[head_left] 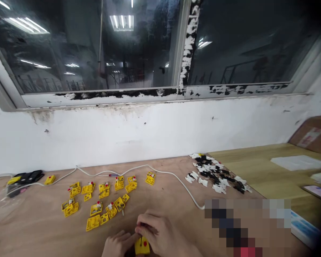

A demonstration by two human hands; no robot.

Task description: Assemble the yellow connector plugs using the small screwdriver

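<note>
A small yellow plastic box (142, 247) with a red button stands at the bottom centre, between my two hands. My left hand (118, 245) is closed against the box's left side, its index finger reaching to the top edge. Above the box's upper corner, my right hand (162, 233) is closed in a pinch. What lies between its fingertips is hidden. A narrow dark mark or part shows on the box face beside the button. Beyond my hands lie several opened yellow casings (93, 222), some with white and red parts inside.
A white cable (173, 174) runs along the wall side. Near it lie a thin screwdriver (111, 175), a closed yellow box (49, 179) and a black item (33, 176). Black and white pieces (211, 169) are heaped at right. A cardboard box (314, 134) stands far right; a lower-right patch is pixelated.
</note>
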